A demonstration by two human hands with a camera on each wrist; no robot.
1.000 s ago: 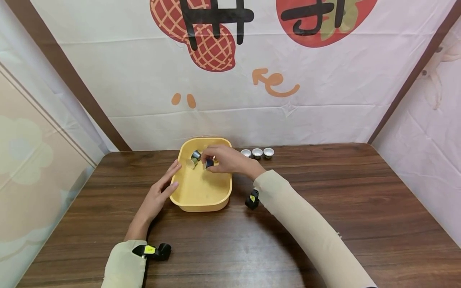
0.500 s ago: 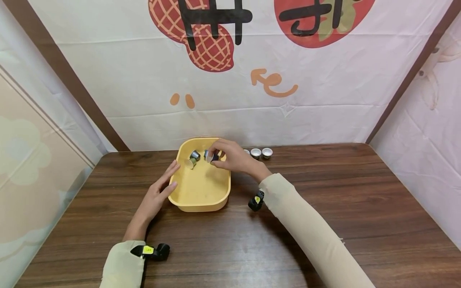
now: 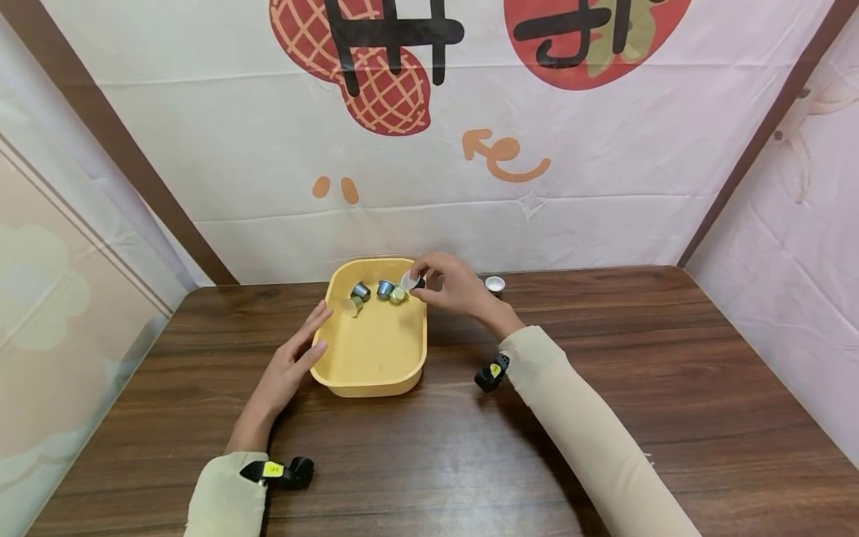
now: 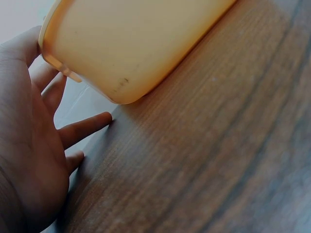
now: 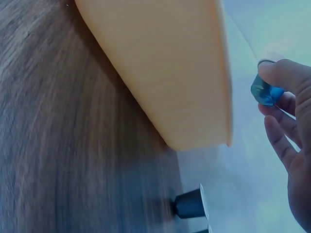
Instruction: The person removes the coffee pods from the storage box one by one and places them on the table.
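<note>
Now R fingers [image 3: 432, 262], pinching capsule [image 3: 408, 282], shifted to tub's R rim [image 3: 425, 339]; L fingers [image 3: 314, 322] still loosely straight alongside.

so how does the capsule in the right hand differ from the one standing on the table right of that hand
The held capsule is pinched in the right hand, clear of the table; the standing capsule rests on it. The held capsule is tilted, while the standing capsule is upright, round face up. Both show a pale round face.

Brown wood-grain table [image 3: 671, 388], white backdrop [image 3: 423, 175], red latticed print [image 3: 392, 97], faint, possibly floral print [image 3: 30, 268]
</note>
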